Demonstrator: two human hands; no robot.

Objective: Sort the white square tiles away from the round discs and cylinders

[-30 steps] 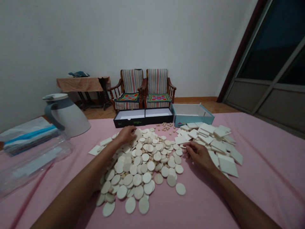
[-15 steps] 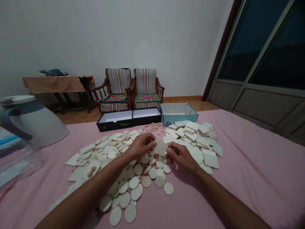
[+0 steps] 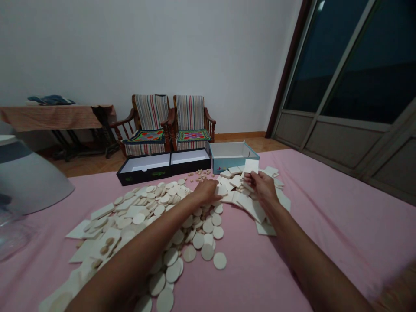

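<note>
Pinched in my right hand (image 3: 260, 184) is a pale square wooden tile (image 3: 251, 166), held up over the heap of square tiles (image 3: 248, 203) on the right. My left hand (image 3: 207, 190) reaches between the two heaps, its fingers closed at another pale square tile (image 3: 222, 190); the underside of that grip is hidden. Many round wooden discs (image 3: 164, 190) spread below and left of my left hand, partly covered by my forearm. Small wooden cubes (image 3: 199, 174) lie just beyond it.
Behind the heaps stand an open black box (image 3: 144, 175) in two halves and an open light-blue box (image 3: 229, 165). A white and grey jug (image 3: 30, 182) is at the left on the pink cloth (image 3: 328, 208). Two wooden armchairs (image 3: 190, 115) stand farther back.
My right hand has moved right and up with a square tile, over the square heap. My left hand has come away from that tile to another one. The view has shifted right.
</note>
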